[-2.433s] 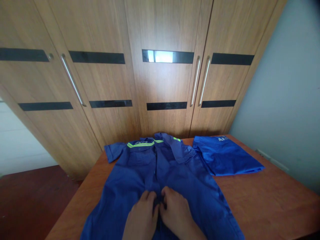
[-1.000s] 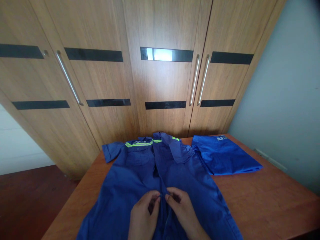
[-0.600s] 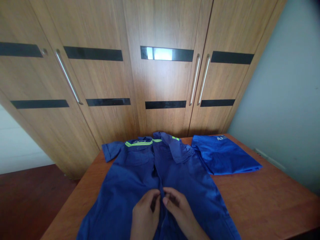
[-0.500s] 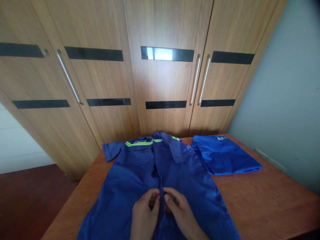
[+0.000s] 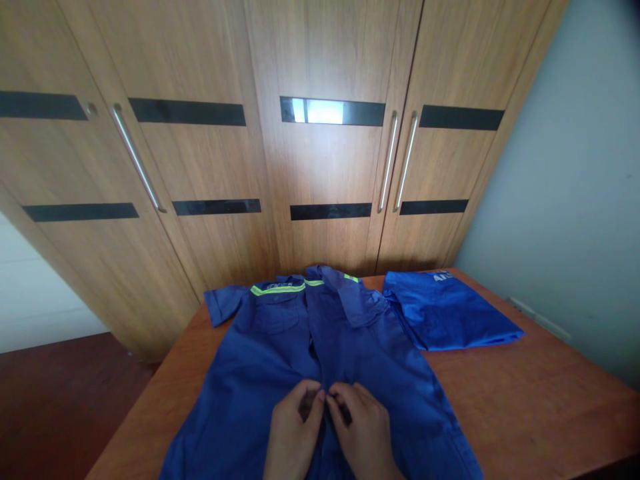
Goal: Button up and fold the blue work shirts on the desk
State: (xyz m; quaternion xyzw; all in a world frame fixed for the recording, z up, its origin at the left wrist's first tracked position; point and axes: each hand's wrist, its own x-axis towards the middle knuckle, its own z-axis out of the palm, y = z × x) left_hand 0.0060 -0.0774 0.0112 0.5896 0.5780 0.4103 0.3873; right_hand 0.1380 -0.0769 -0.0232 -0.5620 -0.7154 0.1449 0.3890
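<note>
A dark blue short-sleeved shirt (image 5: 250, 373) with yellow-green reflective stripes lies spread on the wooden table, collar toward the wardrobe. Low in the view, my left hand (image 5: 297, 420) pinches the left side of its front opening. My right hand (image 5: 360, 420) pinches the front edge from the other side, its fingertips almost against those of my left hand. The bit of cloth between the fingertips is mostly hidden. Above my hands, a small gap shows in the shirt's front.
A brighter blue folded garment (image 5: 450, 317) with pale lettering lies at the table's back right, beside the shirt's sleeve. Behind the table (image 5: 525, 400) stands a wooden wardrobe (image 5: 330, 167) with dark strips and metal handles. A grey-blue wall (image 5: 565, 200) rises on the right.
My right hand has turned more upright and its fingertips have come closer to my left hand. The gap in the shirt's front above them looks narrower.
</note>
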